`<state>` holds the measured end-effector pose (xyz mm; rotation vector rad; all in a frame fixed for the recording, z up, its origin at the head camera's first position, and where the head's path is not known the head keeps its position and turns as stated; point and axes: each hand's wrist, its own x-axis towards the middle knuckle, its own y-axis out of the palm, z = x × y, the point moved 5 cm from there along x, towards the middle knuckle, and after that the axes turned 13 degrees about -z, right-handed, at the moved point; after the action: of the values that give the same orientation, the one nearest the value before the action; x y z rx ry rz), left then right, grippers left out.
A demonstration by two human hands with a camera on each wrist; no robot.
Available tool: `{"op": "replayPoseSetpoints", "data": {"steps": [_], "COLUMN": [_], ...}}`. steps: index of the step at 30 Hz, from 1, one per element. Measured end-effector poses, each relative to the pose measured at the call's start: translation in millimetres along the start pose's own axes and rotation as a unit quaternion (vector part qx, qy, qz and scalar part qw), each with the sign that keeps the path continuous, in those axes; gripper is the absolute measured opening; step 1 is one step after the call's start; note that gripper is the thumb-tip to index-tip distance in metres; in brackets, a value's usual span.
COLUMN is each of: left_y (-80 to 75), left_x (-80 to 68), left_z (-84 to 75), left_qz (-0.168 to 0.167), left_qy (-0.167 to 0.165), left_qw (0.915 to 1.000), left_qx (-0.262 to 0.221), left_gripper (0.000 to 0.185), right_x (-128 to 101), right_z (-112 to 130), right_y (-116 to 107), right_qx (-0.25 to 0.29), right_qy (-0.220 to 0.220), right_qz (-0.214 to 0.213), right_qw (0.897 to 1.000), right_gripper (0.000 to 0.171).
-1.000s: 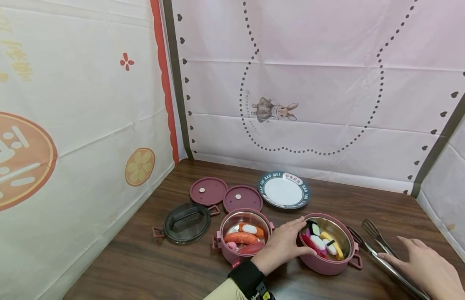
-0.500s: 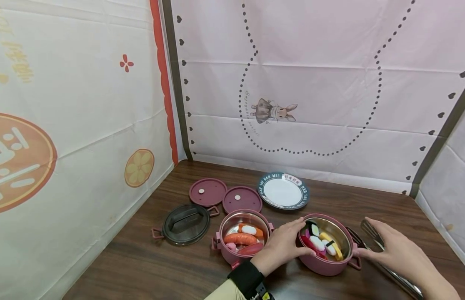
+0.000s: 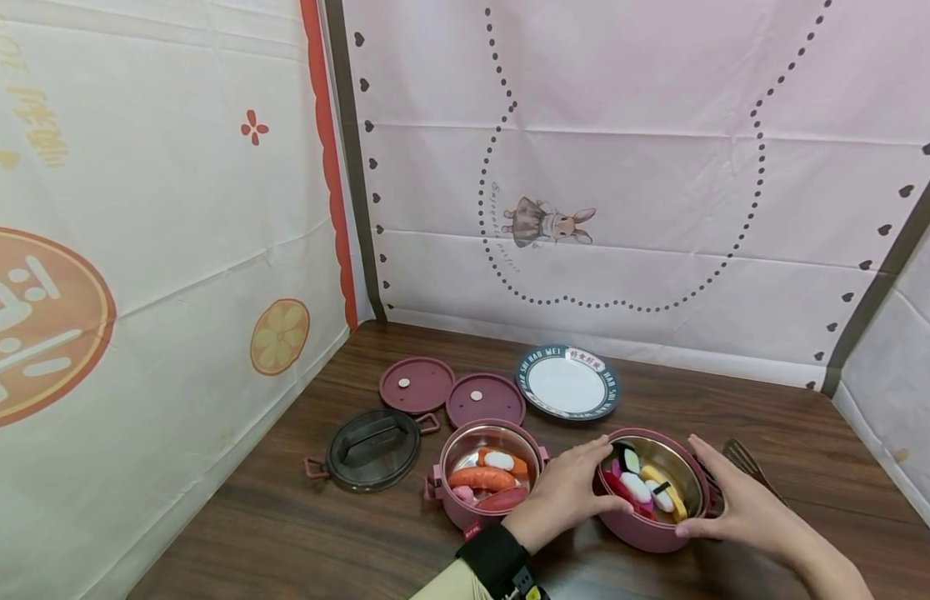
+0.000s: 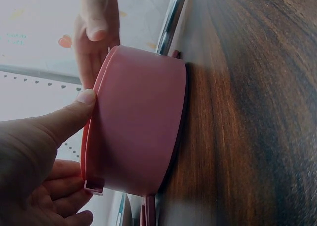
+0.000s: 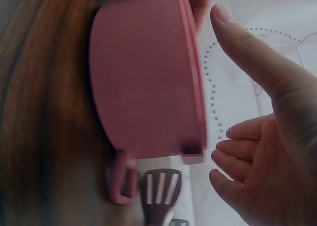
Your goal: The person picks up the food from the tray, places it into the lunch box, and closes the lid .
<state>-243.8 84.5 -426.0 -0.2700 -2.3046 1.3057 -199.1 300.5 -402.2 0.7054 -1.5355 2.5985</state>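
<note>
A round pink pot (image 3: 645, 532) with a steel inside stands on the right of the table. Several toy sushi pieces, including a yellow one (image 3: 673, 502), lie in it. My left hand (image 3: 566, 496) grips its left side, the thumb at the rim and the fingers round the far side. In the left wrist view the thumb lies on the rim of the pot (image 4: 133, 122). On the opposite side, my right hand (image 3: 742, 504) hovers with thumb and fingers spread. The right wrist view shows a gap between this hand (image 5: 277, 112) and the pot wall (image 5: 148, 77).
A second pink pot (image 3: 452, 507) with toy sausages stands left of my left wrist. Behind it are two maroon lids (image 3: 486, 408), a dark glass lid (image 3: 371, 448) and a blue-rimmed plate (image 3: 566, 383). Slotted metal tongs (image 3: 746, 457) lie partly hidden behind my right hand.
My right hand has moved left from over the tongs to the right side of the pot. My left hand has stayed at the pot.
</note>
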Motion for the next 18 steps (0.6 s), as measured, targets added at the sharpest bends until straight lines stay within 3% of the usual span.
{"op": "replayPoseSetpoints", "data": {"steps": [7,18], "left_y": [0.5,-0.1], "left_x": [0.0,0.6], "left_z": [-0.3,-1.1], "left_qz": [-0.003,-0.001], "left_qy": [0.001,-0.001], "left_qw": [1.0000,1.0000], "left_qx": [0.003,0.005], "left_gripper": [0.081,0.082], "right_x": [-3,-2], "right_z": [-1,-2], "right_y": [12,14], "right_qx": [0.005,0.021], "right_qy": [-0.025,-0.009], "right_qz": [-0.023,-0.020], "right_qw": [0.999,1.000], "right_gripper": [0.113,0.110]}}
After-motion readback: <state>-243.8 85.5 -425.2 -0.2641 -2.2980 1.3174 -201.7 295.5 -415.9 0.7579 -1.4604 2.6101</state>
